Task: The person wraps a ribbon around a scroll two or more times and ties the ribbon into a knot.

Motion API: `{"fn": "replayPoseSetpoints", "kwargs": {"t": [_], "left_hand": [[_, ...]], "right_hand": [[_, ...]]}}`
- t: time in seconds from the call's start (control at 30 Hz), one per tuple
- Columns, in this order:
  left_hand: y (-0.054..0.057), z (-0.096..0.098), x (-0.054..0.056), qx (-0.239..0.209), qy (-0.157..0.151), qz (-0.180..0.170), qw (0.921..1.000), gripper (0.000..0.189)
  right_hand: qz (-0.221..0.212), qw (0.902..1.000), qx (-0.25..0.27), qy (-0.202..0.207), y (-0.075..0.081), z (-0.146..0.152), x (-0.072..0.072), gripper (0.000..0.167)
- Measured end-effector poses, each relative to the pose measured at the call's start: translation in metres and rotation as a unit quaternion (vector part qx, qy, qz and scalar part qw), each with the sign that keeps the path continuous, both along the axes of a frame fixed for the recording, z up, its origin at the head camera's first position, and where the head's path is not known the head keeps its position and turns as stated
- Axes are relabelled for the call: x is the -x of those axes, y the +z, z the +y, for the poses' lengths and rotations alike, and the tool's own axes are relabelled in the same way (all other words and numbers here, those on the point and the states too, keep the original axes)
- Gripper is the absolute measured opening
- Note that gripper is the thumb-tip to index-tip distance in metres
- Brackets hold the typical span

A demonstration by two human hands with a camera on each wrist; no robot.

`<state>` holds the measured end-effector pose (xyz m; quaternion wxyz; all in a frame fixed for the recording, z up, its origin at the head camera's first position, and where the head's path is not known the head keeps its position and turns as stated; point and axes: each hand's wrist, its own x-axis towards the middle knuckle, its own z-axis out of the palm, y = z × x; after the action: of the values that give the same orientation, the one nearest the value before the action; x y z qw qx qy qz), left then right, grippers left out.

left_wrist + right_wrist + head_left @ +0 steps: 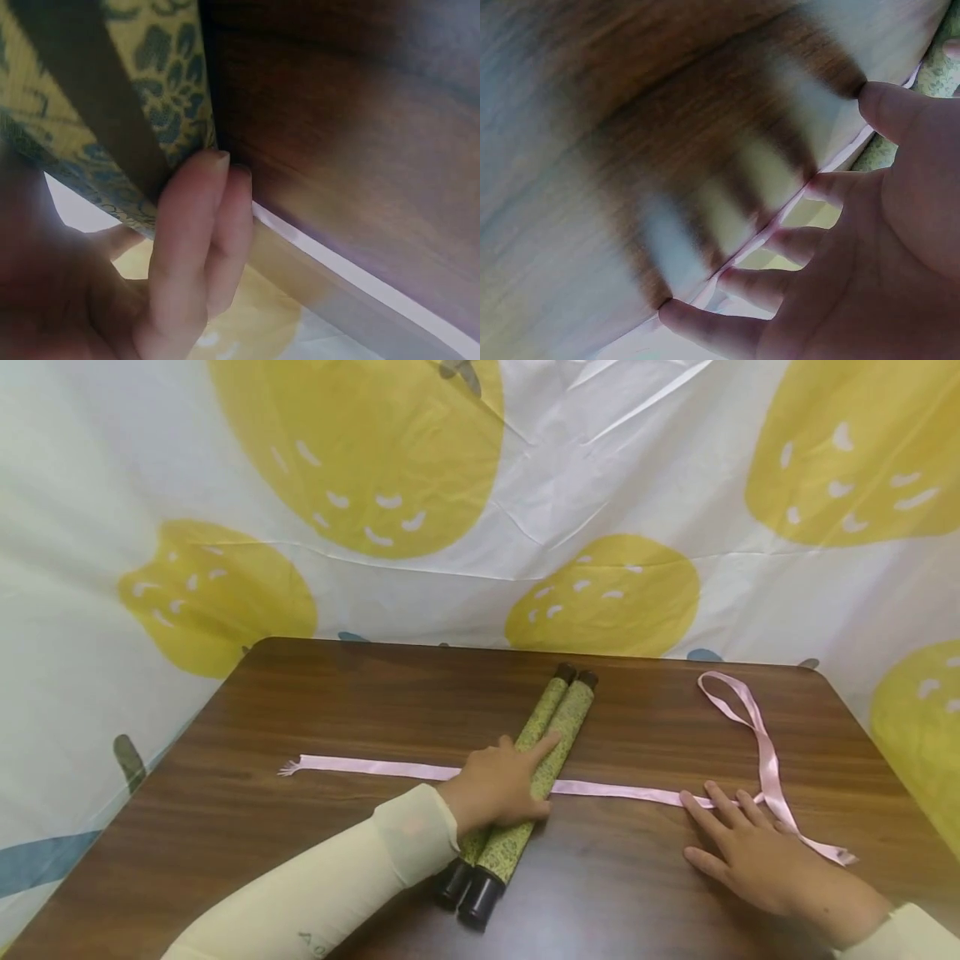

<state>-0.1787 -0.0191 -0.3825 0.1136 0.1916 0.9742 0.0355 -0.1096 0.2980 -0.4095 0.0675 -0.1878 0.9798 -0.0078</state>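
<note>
A scroll lies slantwise on the table as two rolls side by side, covered in yellow-green patterned cloth with black end knobs. Across its middle, my left hand holds both rolls; in the left wrist view two fingers curl against the patterned side. A pink ribbon runs crosswise, hidden where the scroll and hand cover it, and comes out on the right. There my right hand rests palm down with spread fingers, its fingertips touching the ribbon and the table.
The brown wooden table has rounded far corners. At the right, a loop of the ribbon trails towards the far edge, and one tail ends beyond my right hand. A white curtain with yellow fruit prints hangs behind the table.
</note>
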Motion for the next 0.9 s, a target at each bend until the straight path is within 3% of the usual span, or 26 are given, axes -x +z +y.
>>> {"fn": "replayPoseSetpoints", "kwargs": {"t": [0.27, 0.37, 0.5, 0.63, 0.77, 0.9], "left_hand": [[0.002, -0.002, -0.001, 0.000, -0.008, 0.009, 0.9999, 0.097], [0.006, -0.013, -0.001, -0.016, -0.007, 0.007, 0.9998, 0.088], [0.011, -0.037, -0.007, -0.067, -0.006, 0.029, 0.9973, 0.065], [0.010, -0.067, -0.021, -0.096, -0.028, 0.064, 0.9929, 0.046], [0.003, -0.090, -0.034, -0.062, -0.037, 0.084, 0.9939, 0.040], [-0.003, -0.101, -0.040, -0.016, -0.039, 0.086, 0.9954, 0.041]], "right_hand": [[0.013, 0.9997, -0.004, 0.021, 0.017, 0.001, 0.007, 0.070], [0.047, 0.9982, 0.011, 0.036, 0.031, -0.009, 0.011, 0.067], [0.120, 0.9881, 0.042, 0.086, 0.046, -0.047, 0.014, 0.061], [0.154, 0.9728, 0.065, 0.160, 0.048, -0.101, 0.015, 0.067], [0.182, 0.9532, 0.049, 0.236, 0.036, -0.150, 0.014, 0.076], [0.169, 0.9468, 0.010, 0.273, 0.028, -0.179, 0.015, 0.084]]}}
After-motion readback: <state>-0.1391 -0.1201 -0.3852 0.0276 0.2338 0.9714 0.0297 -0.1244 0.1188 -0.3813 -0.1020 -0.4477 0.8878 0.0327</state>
